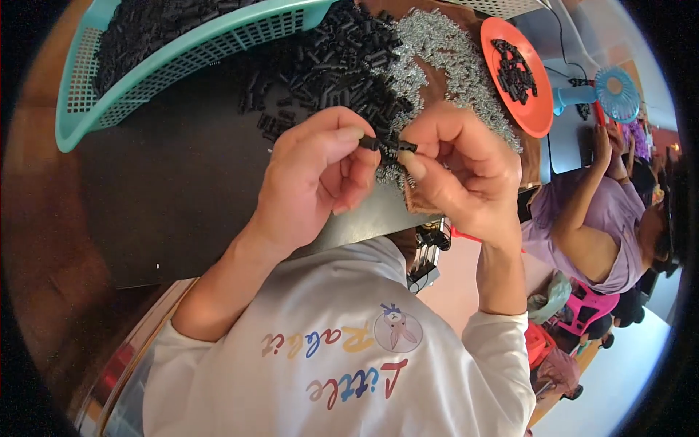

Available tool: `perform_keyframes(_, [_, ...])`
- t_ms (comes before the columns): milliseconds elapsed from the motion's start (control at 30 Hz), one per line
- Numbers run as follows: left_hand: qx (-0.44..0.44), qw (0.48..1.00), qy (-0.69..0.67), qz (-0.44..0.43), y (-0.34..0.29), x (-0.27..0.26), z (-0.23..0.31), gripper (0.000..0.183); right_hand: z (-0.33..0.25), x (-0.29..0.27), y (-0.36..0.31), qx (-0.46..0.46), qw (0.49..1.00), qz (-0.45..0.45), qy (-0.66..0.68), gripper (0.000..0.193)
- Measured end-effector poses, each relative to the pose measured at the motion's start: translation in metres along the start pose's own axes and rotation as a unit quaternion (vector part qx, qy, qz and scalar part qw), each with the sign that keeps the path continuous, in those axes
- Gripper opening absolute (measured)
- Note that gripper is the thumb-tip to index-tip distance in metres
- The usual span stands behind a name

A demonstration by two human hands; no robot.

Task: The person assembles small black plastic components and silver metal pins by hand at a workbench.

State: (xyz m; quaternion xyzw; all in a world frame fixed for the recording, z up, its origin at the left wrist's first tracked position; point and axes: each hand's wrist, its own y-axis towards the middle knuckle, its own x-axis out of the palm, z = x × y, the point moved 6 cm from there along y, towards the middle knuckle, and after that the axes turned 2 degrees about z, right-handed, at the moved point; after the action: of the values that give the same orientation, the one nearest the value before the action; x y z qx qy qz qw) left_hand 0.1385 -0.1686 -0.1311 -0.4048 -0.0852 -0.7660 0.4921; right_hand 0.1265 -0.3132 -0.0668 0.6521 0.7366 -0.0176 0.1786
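My left hand (313, 167) pinches a short black cylindrical plastic piece (370, 143) between thumb and forefinger. Close beside it, my right hand (459, 167) grips another small black plastic piece (406, 146) by its end. The two pieces point toward each other above the table; whether they touch I cannot tell. Beyond my hands lies a heap of loose black plastic pieces (342, 62). A spread of small silvery metal parts, which look like springs (466, 62), borders that heap on the right, partly hidden behind my right hand.
A teal plastic basket (73, 98) full of black pieces stands at the far left on the dark table (175, 197). An orange plate (535, 120) with several black pieces sits at the far right, near a small blue fan (617, 95). Another person (597, 226) sits to the right.
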Motion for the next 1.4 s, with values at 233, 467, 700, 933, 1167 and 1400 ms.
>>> perform_keyframes(233, [0.017, 0.999, -0.011, -0.034, 0.004, -0.001, -0.007, 0.02, -0.007, -0.004, -0.006, -0.077, 0.995, -0.011, -0.063, 0.016])
perform_keyframes(467, [0.029, 0.999, 0.019, -0.041, 0.005, 0.0, -0.009, 0.02, -0.014, -0.006, -0.008, -0.138, 0.982, -0.016, -0.131, 0.019])
perform_keyframes(700, [0.029, 0.995, 0.074, -0.056, 0.005, -0.001, -0.009, 0.026, -0.005, -0.004, -0.01, -0.07, 0.992, -0.022, -0.103, 0.015])
perform_keyframes(933, [0.021, 0.995, 0.076, -0.06, 0.003, 0.003, -0.012, 0.02, 0.012, -0.003, -0.018, 0.138, 0.988, -0.014, 0.068, 0.008])
perform_keyframes(1167, [0.057, 0.985, 0.148, -0.07, 0.003, 0.005, -0.011, 0.025, 0.017, -0.002, -0.021, 0.14, 0.988, -0.006, 0.07, 0.009])
perform_keyframes(1400, [0.039, 0.988, 0.131, -0.067, 0.002, 0.008, -0.015, 0.021, 0.011, -0.004, -0.023, 0.063, 0.998, 0.015, -0.016, 0.01])
